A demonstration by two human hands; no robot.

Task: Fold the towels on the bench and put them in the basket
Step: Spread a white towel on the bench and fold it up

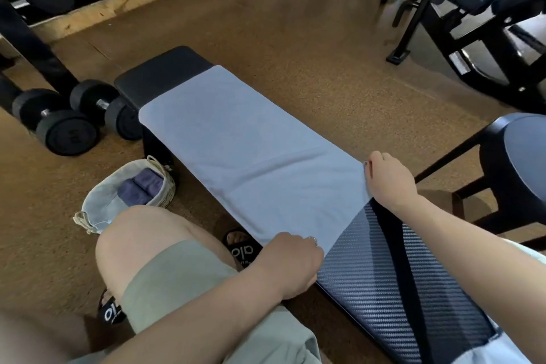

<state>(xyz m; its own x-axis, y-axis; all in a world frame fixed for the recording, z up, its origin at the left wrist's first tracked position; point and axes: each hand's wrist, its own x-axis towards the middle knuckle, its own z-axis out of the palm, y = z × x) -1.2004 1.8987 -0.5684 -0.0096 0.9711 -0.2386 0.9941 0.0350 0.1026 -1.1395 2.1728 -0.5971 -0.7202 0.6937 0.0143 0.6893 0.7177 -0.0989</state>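
both hands [292, 260] [390, 180] curled, pinching.

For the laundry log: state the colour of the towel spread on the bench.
Pale blue flat cloth towel, head view.

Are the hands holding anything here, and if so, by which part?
Yes, the light blue towel spread on the bench: the left hand grips one near corner, the right hand the other.

Both hands [291, 263] [390, 180] pinch the flat towel's [245, 151] near corners.
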